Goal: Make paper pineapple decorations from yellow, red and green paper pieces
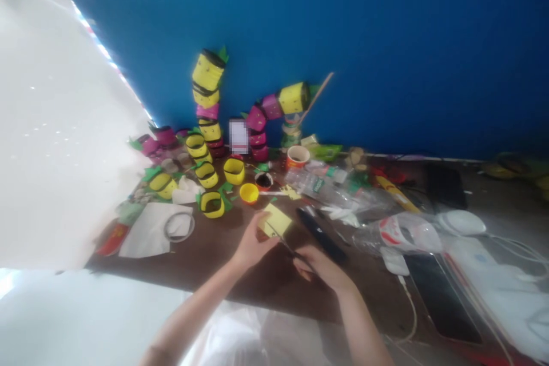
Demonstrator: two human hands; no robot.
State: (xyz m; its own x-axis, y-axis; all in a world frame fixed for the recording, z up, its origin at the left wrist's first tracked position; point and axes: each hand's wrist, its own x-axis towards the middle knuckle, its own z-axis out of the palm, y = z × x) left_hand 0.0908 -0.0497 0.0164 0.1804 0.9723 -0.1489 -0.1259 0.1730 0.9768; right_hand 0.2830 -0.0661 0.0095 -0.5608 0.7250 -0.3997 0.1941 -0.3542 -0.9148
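Note:
Near the table's front, my left hand (254,242) pinches a pale yellow piece of paper (278,218) by its left edge. A pair of scissors (285,242) sits in my right hand (316,265), its blades pointing up and left across the paper. My fingers cover most of the scissors' handles, and blur hides how far the blades are apart. Just beyond the paper stand a small yellow bowl (249,194) and a yellow cut cup (234,171). Another yellow cup ring (213,205) is to the left of them.
Stacked yellow and purple cups (207,71) lean against the blue wall (386,51). Clear plastic bottles (403,233), a black long object (321,234) and a phone (444,297) lie right. Left are white paper (148,231) and a tape roll (191,229).

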